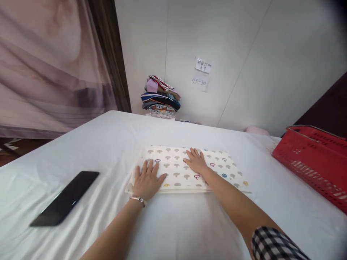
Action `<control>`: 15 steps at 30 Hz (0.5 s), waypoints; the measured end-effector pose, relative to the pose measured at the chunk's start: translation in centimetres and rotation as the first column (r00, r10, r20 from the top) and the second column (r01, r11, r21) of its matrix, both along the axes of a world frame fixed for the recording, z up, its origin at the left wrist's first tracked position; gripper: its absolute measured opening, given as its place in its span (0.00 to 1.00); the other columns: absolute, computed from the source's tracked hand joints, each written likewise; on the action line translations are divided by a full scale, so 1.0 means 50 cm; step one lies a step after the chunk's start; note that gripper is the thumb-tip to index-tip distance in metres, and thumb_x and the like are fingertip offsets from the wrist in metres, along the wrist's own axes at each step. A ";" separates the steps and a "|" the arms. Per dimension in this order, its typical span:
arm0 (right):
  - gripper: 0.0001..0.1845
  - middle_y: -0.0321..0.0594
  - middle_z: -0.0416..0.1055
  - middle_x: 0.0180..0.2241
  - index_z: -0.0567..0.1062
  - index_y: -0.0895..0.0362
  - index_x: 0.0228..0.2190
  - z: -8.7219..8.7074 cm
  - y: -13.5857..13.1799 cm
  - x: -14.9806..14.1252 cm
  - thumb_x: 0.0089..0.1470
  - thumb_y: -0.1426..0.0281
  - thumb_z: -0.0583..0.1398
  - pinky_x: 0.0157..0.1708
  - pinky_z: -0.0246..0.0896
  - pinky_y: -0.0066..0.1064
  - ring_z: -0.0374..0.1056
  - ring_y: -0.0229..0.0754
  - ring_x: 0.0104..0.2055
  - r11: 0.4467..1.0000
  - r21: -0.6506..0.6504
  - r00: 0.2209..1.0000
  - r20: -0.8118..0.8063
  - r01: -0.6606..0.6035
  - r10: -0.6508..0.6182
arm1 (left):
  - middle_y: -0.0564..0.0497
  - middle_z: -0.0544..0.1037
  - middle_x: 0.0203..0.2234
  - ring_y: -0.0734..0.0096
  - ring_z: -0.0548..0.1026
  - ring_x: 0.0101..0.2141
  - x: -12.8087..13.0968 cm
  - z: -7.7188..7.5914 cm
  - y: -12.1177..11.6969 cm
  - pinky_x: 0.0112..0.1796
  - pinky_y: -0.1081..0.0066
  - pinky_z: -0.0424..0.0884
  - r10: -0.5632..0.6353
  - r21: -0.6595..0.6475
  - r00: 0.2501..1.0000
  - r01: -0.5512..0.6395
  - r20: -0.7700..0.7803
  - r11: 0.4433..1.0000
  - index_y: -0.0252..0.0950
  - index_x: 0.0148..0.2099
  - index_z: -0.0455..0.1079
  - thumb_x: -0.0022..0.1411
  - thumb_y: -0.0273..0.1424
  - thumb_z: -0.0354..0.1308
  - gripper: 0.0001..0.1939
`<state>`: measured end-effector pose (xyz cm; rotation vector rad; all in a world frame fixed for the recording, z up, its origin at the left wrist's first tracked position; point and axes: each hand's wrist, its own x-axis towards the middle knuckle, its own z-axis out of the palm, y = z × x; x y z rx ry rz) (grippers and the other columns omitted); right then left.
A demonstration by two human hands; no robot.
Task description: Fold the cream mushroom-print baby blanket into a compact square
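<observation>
A folded white cloth (184, 177) printed with small mushrooms in grey, red, blue and yellow lies flat on the white-covered table (179, 224). My left hand (148, 180) rests palm down on its left end, fingers spread and pointing away from me. Further in, near the cloth's far edge, my right hand (195, 160) also presses flat with its fingers apart. Neither hand grips anything. Several layers show along the near edge of the cloth. Part of its middle right is covered by my right forearm.
A black flat tablet-like object (66, 198) lies on the table to the left. At the right edge stands a red plastic basket (311, 162). Behind the table is a stack of folded fabrics (161, 97) by the wall, which bears handwritten paper notes (203, 65). A pink curtain (54, 65) hangs at left.
</observation>
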<state>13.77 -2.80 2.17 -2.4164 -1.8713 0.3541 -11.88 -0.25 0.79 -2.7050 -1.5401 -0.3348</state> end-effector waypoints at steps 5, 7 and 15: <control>0.37 0.37 0.29 0.67 0.45 0.50 0.64 0.025 -0.025 0.070 0.59 0.47 0.36 0.62 0.24 0.46 0.24 0.44 0.67 0.999 0.032 0.995 -0.098 0.037 -0.034 | 0.44 0.56 0.62 0.50 0.49 0.62 -0.002 -0.002 0.002 0.58 0.46 0.42 0.001 0.012 1.000 -0.001 -0.001 1.000 0.36 0.63 0.57 0.61 0.51 0.40 0.34; 0.36 0.38 0.29 0.67 0.46 0.51 0.63 0.025 -0.048 0.116 0.59 0.48 0.37 0.62 0.21 0.48 0.23 0.46 0.67 0.992 0.051 0.994 0.006 0.111 -0.112 | 0.44 0.56 0.62 0.50 0.49 0.63 -0.003 -0.002 0.002 0.58 0.46 0.42 0.009 0.008 1.000 -0.009 -0.006 1.000 0.37 0.63 0.58 0.61 0.51 0.40 0.35; 0.35 0.39 0.35 0.66 0.48 0.50 0.63 -0.016 -0.074 0.212 0.59 0.50 0.39 0.62 0.28 0.48 0.30 0.46 0.67 0.948 -0.030 0.945 0.091 0.318 -0.314 | 0.46 0.55 0.63 0.52 0.48 0.63 -0.001 0.003 0.004 0.58 0.47 0.42 0.001 -0.011 1.000 -0.001 -0.026 1.000 0.37 0.63 0.56 0.61 0.52 0.38 0.35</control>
